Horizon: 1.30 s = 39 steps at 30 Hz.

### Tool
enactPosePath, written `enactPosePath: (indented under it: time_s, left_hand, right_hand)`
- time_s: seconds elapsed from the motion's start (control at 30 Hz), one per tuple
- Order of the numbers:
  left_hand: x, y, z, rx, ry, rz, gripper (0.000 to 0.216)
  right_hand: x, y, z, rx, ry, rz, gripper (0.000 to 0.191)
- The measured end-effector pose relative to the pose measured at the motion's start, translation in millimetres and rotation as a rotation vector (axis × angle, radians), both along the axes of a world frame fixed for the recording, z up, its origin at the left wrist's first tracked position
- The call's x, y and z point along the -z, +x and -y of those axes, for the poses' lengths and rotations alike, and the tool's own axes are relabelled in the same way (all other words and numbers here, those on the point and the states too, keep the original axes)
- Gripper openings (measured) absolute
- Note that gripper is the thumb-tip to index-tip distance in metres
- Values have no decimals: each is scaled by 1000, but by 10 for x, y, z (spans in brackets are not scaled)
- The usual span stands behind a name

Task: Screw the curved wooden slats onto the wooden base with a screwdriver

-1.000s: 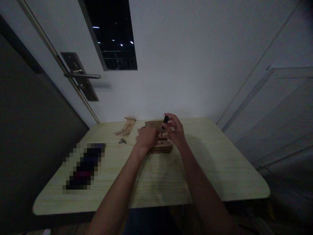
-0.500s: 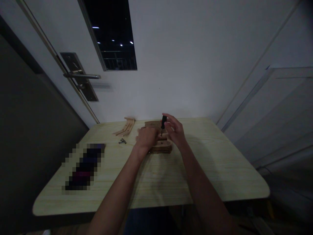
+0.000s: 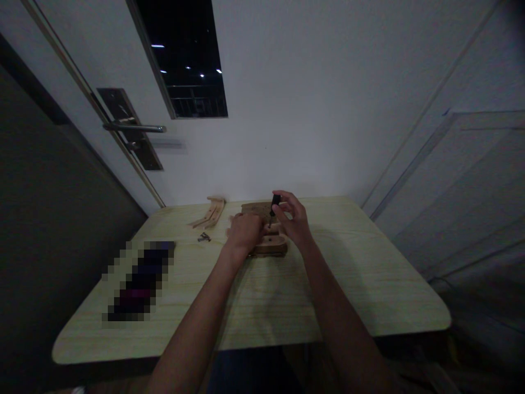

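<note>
My right hand (image 3: 294, 219) is closed around the black handle of a small screwdriver (image 3: 275, 203). The screwdriver stands nearly upright, its tip down at a hole or screw head in a wooden piece. That piece belongs to a wooden assembly (image 3: 268, 247) of light and darker brown parts lying on the table. Across the assembly's left side rests my left hand (image 3: 246, 232), fingers curled over the wood and pressing on it. Its fingertips are partly hidden, and it covers much of the assembly.
Left of my hands lie several screws (image 3: 204, 237) in a small heap. Behind them are loose curved wooden pieces (image 3: 213, 212). A blurred-out dark object (image 3: 141, 279) lies on the table's left. The table (image 3: 389, 295) meets a white door with a metal handle (image 3: 135, 128).
The view has shifted very slightly. Both hands keep their places on the wood and the screwdriver, with only a tiny change in the right fingers.
</note>
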<state>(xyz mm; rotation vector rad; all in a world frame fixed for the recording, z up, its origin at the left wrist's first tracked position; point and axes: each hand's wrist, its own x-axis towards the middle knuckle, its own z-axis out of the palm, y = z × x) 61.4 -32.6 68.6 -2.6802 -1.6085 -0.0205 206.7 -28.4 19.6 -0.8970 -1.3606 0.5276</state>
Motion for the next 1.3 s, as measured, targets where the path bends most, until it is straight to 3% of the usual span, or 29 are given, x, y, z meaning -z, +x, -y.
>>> enactPosePath:
  time_s: [0.2,0.47,0.6,0.67,0.83,1.0,1.3]
  left_hand:
    - [69,-12,-17,45,41,-7,31]
    - [32,-75,35,41,51,38,31]
    - [36,-347,-160,-73,121,336,34]
    - [65,-510,-327,-50,102,545,33]
    - [220,-752,-634,-15,-102,949,38]
    - [386,-769,-628,-7,-151,1109,40]
    - [523,-660,-520,-86,-320,1298,44]
  right_hand:
    - [7,15,6,-83,31,-2,31]
    - [17,12,16,-66,2,-9,33]
    - [2,5,16,-108,-3,-11,33]
    - [-6,-1,21,-110,-15,-5,34]
    - [-22,-12,36,-87,-25,-1,38]
    - [-30,-9,37,-98,-35,-5,38]
    - [-23,-32,22,-83,-45,-48,37]
